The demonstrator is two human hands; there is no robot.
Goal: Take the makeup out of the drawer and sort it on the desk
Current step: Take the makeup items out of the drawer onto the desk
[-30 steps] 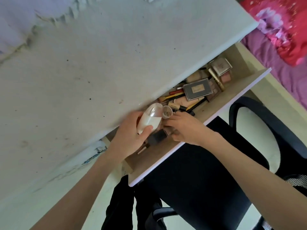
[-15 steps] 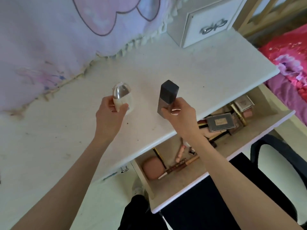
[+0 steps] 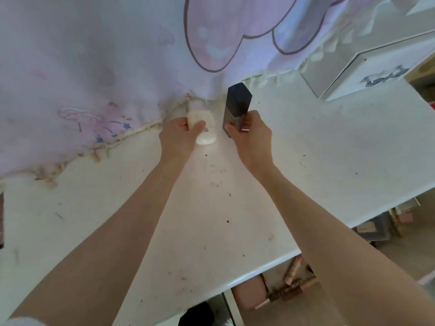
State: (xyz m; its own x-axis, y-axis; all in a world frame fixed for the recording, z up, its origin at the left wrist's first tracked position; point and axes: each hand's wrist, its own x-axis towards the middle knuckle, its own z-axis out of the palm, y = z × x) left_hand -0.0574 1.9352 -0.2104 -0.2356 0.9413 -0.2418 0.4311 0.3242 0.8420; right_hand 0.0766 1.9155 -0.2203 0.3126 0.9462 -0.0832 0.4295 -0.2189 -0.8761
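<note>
Mostly undone: desk [image 3: 329,142] fills mid-frame, drawer [image 3: 277,292] at lower right is seen holding brushes yet. Dark bottle [image 3: 236,107] is gripped by right hand [image 3: 253,135], cream bottle [image 3: 202,124] by left hand [image 3: 179,135], both at upper centre. No writing can be read.

There is one view only, from a wide-angle camera on the person's head. It looks forward and down at the white desk [image 3: 306,142], close above both forearms.
</note>
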